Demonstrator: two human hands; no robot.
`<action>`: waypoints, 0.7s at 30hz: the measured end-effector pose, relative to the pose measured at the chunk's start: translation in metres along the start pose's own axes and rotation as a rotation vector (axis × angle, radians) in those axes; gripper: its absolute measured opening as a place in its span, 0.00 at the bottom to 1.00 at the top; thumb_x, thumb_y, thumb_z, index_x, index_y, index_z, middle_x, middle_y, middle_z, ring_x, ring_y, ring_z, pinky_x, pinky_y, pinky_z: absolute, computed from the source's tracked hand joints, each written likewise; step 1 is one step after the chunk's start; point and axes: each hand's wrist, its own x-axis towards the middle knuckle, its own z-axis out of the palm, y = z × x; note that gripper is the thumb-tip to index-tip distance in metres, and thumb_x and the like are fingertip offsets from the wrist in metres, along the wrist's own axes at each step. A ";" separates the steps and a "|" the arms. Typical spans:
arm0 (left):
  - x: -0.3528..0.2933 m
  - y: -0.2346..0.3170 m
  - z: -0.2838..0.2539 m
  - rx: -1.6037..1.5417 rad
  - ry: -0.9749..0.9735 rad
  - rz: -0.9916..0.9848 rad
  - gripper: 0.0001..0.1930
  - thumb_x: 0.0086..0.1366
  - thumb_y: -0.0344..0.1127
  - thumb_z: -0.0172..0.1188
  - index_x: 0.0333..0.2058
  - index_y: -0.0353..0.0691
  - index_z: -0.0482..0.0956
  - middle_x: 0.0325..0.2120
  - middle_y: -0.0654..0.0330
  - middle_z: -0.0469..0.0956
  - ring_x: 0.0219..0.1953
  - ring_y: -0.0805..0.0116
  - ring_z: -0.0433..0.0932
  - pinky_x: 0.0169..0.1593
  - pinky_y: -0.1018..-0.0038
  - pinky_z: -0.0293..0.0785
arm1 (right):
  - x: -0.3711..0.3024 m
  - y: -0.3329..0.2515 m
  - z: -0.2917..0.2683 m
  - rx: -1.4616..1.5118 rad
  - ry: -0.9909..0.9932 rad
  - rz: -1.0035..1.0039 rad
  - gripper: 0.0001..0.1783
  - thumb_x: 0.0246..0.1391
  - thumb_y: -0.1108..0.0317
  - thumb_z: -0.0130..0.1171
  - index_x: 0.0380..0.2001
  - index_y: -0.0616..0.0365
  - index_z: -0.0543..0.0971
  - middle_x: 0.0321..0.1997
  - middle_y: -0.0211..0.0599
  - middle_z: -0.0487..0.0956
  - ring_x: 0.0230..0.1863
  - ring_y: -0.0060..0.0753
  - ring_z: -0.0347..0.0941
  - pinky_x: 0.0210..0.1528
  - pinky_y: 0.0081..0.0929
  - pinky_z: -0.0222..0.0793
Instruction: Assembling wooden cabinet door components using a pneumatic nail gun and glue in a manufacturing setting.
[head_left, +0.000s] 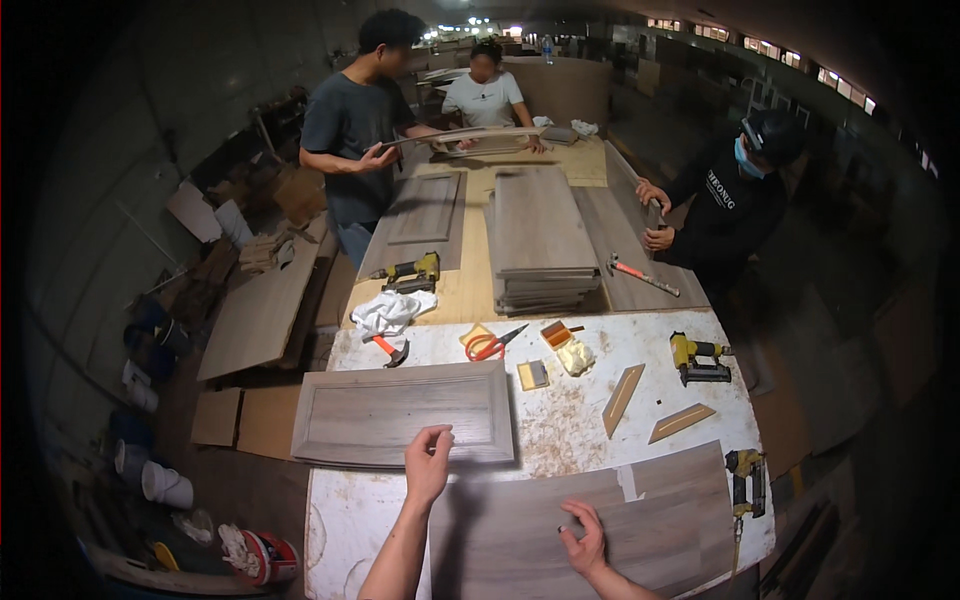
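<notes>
My left hand (428, 466) is over the near edge of a grey wood-grain framed panel (400, 412). Its fingers are bent in together, and anything small between them is hidden. My right hand (585, 538) hovers over a flat grey wood-grain board (500, 525) at the table's near edge. Thumb and fingers there are curved but apart, with nothing clearly held. A pale strip (630, 483) lies on that board's far edge. Beyond it, two short angled wood pieces (623, 400) carry light lines down their middles.
Yellow-black nail guns lie at the right edge (745, 485), farther up (700, 358) and at left (408, 272). Orange-handled scissors (487, 346), a hammer (388, 350) and a white cloth (393, 312) lie beyond the framed panel. Stacked boards (545, 225) stand mid-table; three people work around the far part.
</notes>
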 end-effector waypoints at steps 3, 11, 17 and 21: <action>-0.005 -0.003 -0.005 0.017 0.001 0.052 0.12 0.73 0.37 0.58 0.47 0.35 0.81 0.35 0.61 0.83 0.37 0.74 0.80 0.41 0.77 0.74 | -0.009 -0.004 0.005 0.009 -0.064 0.011 0.21 0.49 0.70 0.64 0.49 0.60 0.80 0.56 0.50 0.78 0.60 0.52 0.73 0.64 0.38 0.66; -0.002 0.016 -0.025 -0.110 0.042 0.023 0.13 0.73 0.38 0.58 0.47 0.35 0.81 0.36 0.61 0.83 0.39 0.73 0.80 0.43 0.76 0.74 | -0.019 -0.013 0.007 0.034 -0.106 -0.016 0.21 0.50 0.70 0.63 0.49 0.60 0.81 0.55 0.47 0.79 0.59 0.49 0.74 0.62 0.36 0.68; 0.025 0.048 -0.058 -0.164 0.082 0.050 0.20 0.77 0.48 0.52 0.54 0.37 0.77 0.45 0.57 0.81 0.45 0.68 0.81 0.46 0.73 0.76 | -0.023 -0.014 0.001 0.075 -0.103 0.068 0.20 0.52 0.69 0.62 0.50 0.57 0.81 0.56 0.44 0.79 0.57 0.44 0.75 0.58 0.34 0.70; 0.056 0.077 -0.069 -0.270 0.083 0.024 0.27 0.78 0.56 0.45 0.59 0.38 0.73 0.52 0.57 0.77 0.51 0.67 0.79 0.49 0.70 0.76 | -0.029 -0.006 -0.006 0.110 -0.097 0.164 0.20 0.52 0.69 0.61 0.50 0.57 0.81 0.55 0.42 0.79 0.57 0.40 0.75 0.57 0.33 0.70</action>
